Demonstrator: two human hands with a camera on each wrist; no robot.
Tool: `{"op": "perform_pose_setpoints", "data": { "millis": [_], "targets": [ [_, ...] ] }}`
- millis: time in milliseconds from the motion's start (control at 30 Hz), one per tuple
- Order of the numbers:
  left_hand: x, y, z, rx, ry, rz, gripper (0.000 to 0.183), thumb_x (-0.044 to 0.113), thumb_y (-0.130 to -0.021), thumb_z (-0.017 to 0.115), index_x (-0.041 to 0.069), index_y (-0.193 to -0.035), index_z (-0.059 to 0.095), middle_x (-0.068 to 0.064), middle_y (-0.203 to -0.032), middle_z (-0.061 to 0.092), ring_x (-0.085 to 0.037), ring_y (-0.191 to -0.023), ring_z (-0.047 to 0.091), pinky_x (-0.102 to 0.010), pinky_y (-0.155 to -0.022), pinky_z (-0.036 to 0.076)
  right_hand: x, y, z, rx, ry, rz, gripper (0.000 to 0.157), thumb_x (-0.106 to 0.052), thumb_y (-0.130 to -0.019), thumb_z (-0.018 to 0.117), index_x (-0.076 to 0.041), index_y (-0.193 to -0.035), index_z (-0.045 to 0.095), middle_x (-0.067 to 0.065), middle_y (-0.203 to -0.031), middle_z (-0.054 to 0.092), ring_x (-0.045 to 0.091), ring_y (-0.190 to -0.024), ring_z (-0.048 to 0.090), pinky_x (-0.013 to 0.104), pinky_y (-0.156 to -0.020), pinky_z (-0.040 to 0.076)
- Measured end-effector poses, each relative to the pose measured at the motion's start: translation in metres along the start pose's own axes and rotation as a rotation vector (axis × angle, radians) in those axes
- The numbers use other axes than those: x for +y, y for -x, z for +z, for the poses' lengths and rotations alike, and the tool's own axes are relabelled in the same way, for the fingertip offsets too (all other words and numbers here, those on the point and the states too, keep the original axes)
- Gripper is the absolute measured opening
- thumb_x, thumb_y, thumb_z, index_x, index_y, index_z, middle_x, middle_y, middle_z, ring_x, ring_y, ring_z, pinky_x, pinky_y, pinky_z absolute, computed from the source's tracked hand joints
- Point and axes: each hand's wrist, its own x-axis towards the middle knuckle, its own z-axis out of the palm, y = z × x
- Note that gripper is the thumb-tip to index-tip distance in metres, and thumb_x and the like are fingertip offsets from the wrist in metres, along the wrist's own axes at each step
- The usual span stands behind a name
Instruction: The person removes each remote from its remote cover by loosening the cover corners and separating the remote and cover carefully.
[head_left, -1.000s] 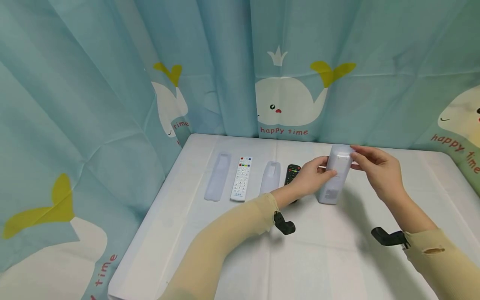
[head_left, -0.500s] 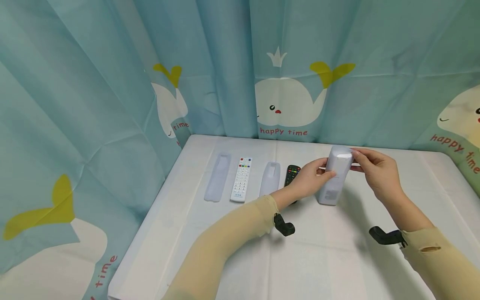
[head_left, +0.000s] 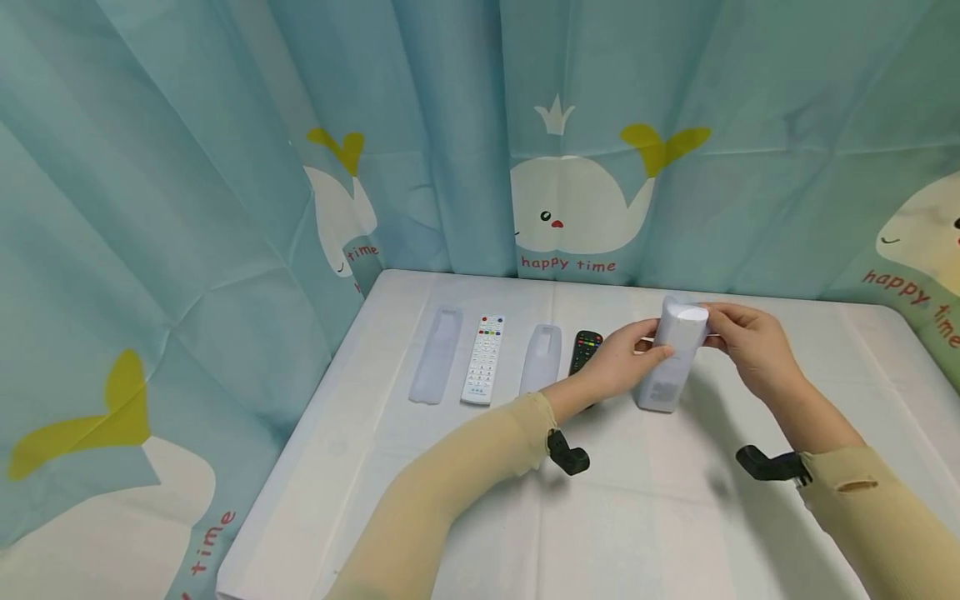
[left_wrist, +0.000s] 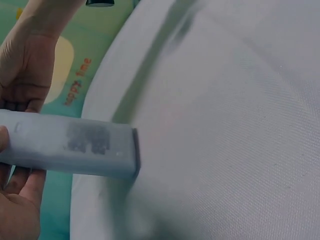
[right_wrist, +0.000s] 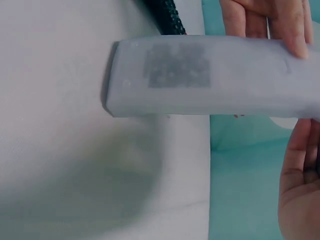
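A remote control in a milky translucent sleeve [head_left: 670, 367] stands tilted, its lower end at the table and its back with a grey label patch facing me. My left hand [head_left: 621, 358] grips its left side, thumb across the back. At the top right corner, my right hand [head_left: 752, 343] pinches the sleeve's edge between thumb and fingers. In the left wrist view the covered remote [left_wrist: 55, 142] lies between both hands, a dark rim at its lower end. The right wrist view shows its label patch [right_wrist: 177, 66] blurred under the sleeve. The side with the buttons is hidden.
Left of the hands, a black remote [head_left: 584, 350] is partly covered by my left hand. Farther left lie a short translucent sleeve [head_left: 540, 360], a white remote [head_left: 483, 360] and a long translucent sleeve [head_left: 436, 354]. A whale-print curtain [head_left: 450, 167] borders the white table [head_left: 600, 517].
My right hand has moved slightly down and left at the top of the covered remote. The sleeve's top edge now stands up as a small raised flap. My left hand keeps its hold.
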Motion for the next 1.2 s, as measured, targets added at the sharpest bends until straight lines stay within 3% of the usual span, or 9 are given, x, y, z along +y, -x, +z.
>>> {"op": "perform_pose_setpoints", "data": {
  "millis": [133,400,567,700,900,1067,1200],
  "targets": [
    [0.001,0.0,0.001,-0.007,-0.008,0.005,0.049,0.031,-0.104,0.063,0.017,-0.15,0.052,0.008,-0.136,0.061,0.0,-0.111,0.059,-0.019,-0.087,0.051,0.002,-0.001,-0.003,-0.056,-0.112,0.038,0.02,-0.006,-0.103,0.061,-0.015,-0.102,0.079,-0.004,-0.102,0.074,0.007,-0.087,0.066,0.018,-0.075,0.055],
    [0.0,0.0,0.0,-0.008,-0.015,0.004,0.049,0.032,-0.105,0.062,0.019,-0.151,0.051,0.009,-0.137,0.06,-0.001,-0.111,0.059,-0.02,-0.088,0.051,0.005,-0.005,-0.004,-0.054,-0.067,0.071,0.024,-0.007,-0.103,0.06,-0.02,-0.101,0.08,-0.008,-0.1,0.073,0.007,-0.085,0.064,0.017,-0.074,0.054],
    [0.0,0.001,-0.001,-0.026,-0.031,0.029,0.049,0.032,-0.105,0.06,0.018,-0.151,0.051,0.008,-0.14,0.059,-0.002,-0.115,0.059,-0.019,-0.089,0.05,0.009,-0.008,-0.003,-0.009,0.133,0.081,0.023,-0.009,-0.103,0.061,-0.027,-0.102,0.075,-0.014,-0.098,0.071,0.004,-0.086,0.064,0.017,-0.073,0.054],
    [0.0,0.002,-0.003,-0.038,-0.024,0.042,0.05,0.032,-0.105,0.06,0.018,-0.152,0.05,0.006,-0.141,0.058,-0.003,-0.115,0.059,-0.019,-0.089,0.051,0.011,-0.011,-0.001,0.019,0.273,0.078,0.014,-0.01,-0.102,0.062,-0.021,-0.108,0.068,-0.016,-0.096,0.069,0.003,-0.084,0.063,0.018,-0.071,0.054],
    [0.001,0.003,-0.005,-0.048,-0.012,0.047,0.049,0.031,-0.105,0.061,0.016,-0.151,0.051,0.004,-0.138,0.06,-0.003,-0.112,0.06,-0.019,-0.087,0.051,0.011,-0.015,0.001,0.013,0.332,0.089,0.014,-0.002,-0.101,0.058,-0.011,-0.11,0.063,-0.017,-0.091,0.068,0.003,-0.081,0.062,0.019,-0.069,0.055],
    [0.002,0.006,-0.004,-0.034,-0.023,0.037,0.049,0.031,-0.105,0.061,0.017,-0.151,0.051,0.005,-0.14,0.059,-0.004,-0.115,0.059,-0.02,-0.089,0.05,0.012,-0.015,-0.002,-0.045,0.341,0.128,0.014,-0.011,-0.104,0.058,-0.006,-0.116,0.062,-0.017,-0.095,0.067,0.005,-0.086,0.061,0.019,-0.075,0.054],
    [0.003,0.007,-0.002,-0.023,-0.018,0.028,0.05,0.031,-0.105,0.06,0.017,-0.152,0.05,0.006,-0.142,0.058,-0.004,-0.117,0.059,-0.021,-0.092,0.05,0.011,-0.013,-0.007,-0.097,0.331,0.126,0.013,-0.017,-0.106,0.056,-0.014,-0.116,0.064,-0.018,-0.101,0.067,0.004,-0.092,0.061,0.017,-0.08,0.053]
  ]
}}
